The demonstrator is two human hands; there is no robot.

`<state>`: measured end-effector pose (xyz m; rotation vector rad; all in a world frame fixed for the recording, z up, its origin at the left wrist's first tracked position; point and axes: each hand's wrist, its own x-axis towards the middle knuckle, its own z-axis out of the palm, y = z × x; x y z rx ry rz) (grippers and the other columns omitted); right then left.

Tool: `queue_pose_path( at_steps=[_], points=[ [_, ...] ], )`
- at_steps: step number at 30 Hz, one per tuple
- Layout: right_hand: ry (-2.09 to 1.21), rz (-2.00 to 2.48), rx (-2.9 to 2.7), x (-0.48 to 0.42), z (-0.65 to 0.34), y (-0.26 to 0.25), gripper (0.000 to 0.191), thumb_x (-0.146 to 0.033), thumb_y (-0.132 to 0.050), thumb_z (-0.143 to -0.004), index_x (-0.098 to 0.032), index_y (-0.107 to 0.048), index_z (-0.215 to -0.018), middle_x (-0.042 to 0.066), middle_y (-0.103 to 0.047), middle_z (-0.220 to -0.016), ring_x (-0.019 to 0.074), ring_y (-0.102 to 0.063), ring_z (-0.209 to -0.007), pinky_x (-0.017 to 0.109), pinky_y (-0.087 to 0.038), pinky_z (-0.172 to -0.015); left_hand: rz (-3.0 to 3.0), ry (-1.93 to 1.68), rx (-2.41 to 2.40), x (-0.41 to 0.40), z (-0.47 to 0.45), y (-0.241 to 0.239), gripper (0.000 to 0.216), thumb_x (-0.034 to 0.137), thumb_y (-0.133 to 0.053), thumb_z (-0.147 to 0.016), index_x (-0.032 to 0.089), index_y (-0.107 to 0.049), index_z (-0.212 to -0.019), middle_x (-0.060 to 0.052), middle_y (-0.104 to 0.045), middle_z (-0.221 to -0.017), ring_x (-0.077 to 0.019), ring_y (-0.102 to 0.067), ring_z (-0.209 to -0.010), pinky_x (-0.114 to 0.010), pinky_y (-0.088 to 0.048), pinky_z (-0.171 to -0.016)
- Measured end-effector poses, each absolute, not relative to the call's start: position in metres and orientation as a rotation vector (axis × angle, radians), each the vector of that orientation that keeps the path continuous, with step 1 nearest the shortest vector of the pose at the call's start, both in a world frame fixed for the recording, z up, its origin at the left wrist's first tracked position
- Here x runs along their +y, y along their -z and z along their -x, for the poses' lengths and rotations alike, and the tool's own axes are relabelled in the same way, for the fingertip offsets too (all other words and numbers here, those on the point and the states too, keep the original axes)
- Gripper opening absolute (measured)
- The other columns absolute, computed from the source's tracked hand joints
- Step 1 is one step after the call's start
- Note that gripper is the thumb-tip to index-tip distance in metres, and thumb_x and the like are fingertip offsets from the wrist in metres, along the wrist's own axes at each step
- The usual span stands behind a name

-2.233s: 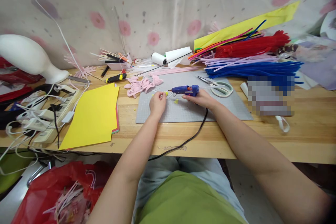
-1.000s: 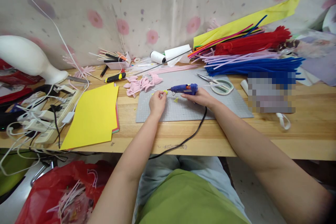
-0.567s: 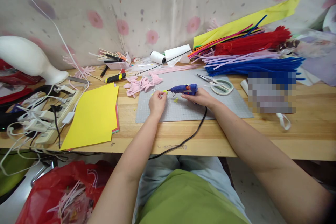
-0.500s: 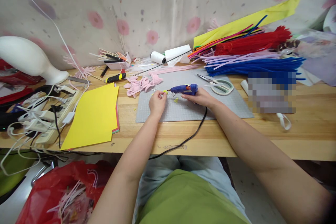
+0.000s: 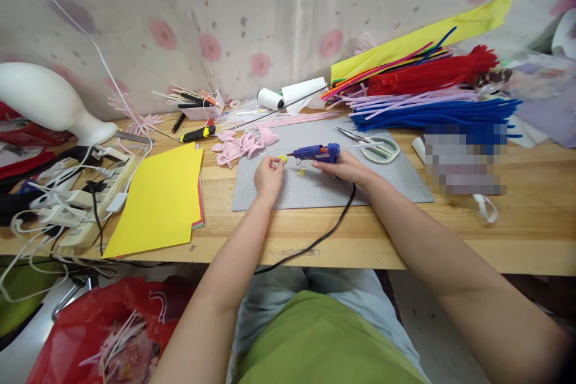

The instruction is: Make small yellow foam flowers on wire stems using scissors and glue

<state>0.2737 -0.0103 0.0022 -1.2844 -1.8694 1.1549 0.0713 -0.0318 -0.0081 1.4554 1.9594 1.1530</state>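
Observation:
Over the grey cutting mat (image 5: pixel 315 192), my right hand (image 5: pixel 344 166) is wrapped around a blue glue gun (image 5: pixel 312 153), with a clear glue stick (image 5: pixel 360 145) jutting from its back end. My left hand (image 5: pixel 269 177) is closed in a pinch on a small yellow piece (image 5: pixel 282 159), close to the gun's nozzle. What exactly the yellow piece is, I cannot make out. A yellow scrap (image 5: pixel 301 173) lies on the mat below the nozzle. Behind my left hand are pink fuzzy shapes (image 5: pixel 245 145), partly on the mat. Scissors (image 5: pixel 375 147) rest to the right with blades apart.
Bundles of blue pipe cleaners (image 5: pixel 432 114) and red pipe cleaners (image 5: pixel 436 72) lie at the back right. Yellow sheets (image 5: pixel 157 198) and a power strip (image 5: pixel 96 210) are on the left. A black cord (image 5: pixel 328 235) runs from the gun over the table edge. A utility knife (image 5: pixel 198 133) lies behind.
My left hand has shifted very slightly left, leaving a little more room between the yellow piece and the nozzle. The glue gun stays almost still in my right hand.

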Motion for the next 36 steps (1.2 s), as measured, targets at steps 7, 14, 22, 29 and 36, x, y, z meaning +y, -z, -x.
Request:
queue_pose_path(
  at_steps=[7, 14, 22, 29, 36],
  points=[
    [-1.168, 1.266, -1.884, -0.0123, -0.2722, -0.0046, 0.044, -0.059, -0.062, -0.066, -0.017, -0.063, -0.082, -0.001, -0.053, -0.056, 0.0091, -0.043, -0.045, 0.024, -0.034, -0.043, -1.461, -1.148, 1.965, -0.032, -0.0718, 0.0086, 0.011, 0.031, -0.057, -0.076, 0.02, -0.06, -0.077, 0.003, -0.05, -0.062, -0.0108, -0.045, -0.057, -0.024, -0.028, -0.056],
    [-1.149, 1.28, -1.899, -0.0115, -0.2697, -0.0031, 0.043, -0.059, -0.062, -0.066, -0.017, -0.061, -0.076, -0.002, -0.051, -0.054, 0.009, -0.042, -0.045, 0.025, -0.034, -0.045, -1.468, -1.14, 1.957, -0.0315, -0.0718, 0.0087, 0.01, 0.03, -0.058, -0.076, 0.02, -0.06, -0.076, 0.003, -0.049, -0.062, -0.0106, -0.044, -0.057, -0.024, -0.028, -0.056],
    [-1.148, 1.276, -1.899, -0.0096, -0.2706, -0.0009, 0.044, -0.06, -0.062, -0.067, -0.017, -0.059, -0.074, -0.002, -0.05, -0.054, 0.0087, -0.042, -0.045, 0.024, -0.033, -0.044, -1.467, -1.154, 1.949, -0.0322, -0.0716, 0.0098, 0.01, 0.03, -0.057, -0.075, 0.02, -0.059, -0.075, 0.004, -0.047, -0.061, -0.0102, -0.042, -0.055, -0.024, -0.026, -0.055],
    [-1.179, 1.255, -1.891, -0.0089, -0.2713, 0.0006, 0.042, -0.059, -0.063, -0.068, -0.018, -0.06, -0.078, -0.002, -0.051, -0.055, 0.009, -0.042, -0.044, 0.025, -0.033, -0.043, -1.488, -1.143, 1.96, -0.0314, -0.0727, 0.0101, 0.009, 0.029, -0.057, -0.075, 0.02, -0.059, -0.075, 0.004, -0.047, -0.06, -0.0104, -0.042, -0.055, -0.025, -0.026, -0.055],
    [-1.199, 1.238, -1.888, -0.0086, -0.2712, 0.0003, 0.041, -0.058, -0.062, -0.068, -0.018, -0.06, -0.078, -0.002, -0.051, -0.054, 0.0087, -0.042, -0.043, 0.025, -0.032, -0.043, -1.491, -1.13, 1.981, -0.0321, -0.0734, 0.0089, 0.008, 0.028, -0.058, -0.074, 0.02, -0.059, -0.073, 0.004, -0.047, -0.059, -0.0108, -0.043, -0.056, -0.024, -0.026, -0.055]
  ],
)
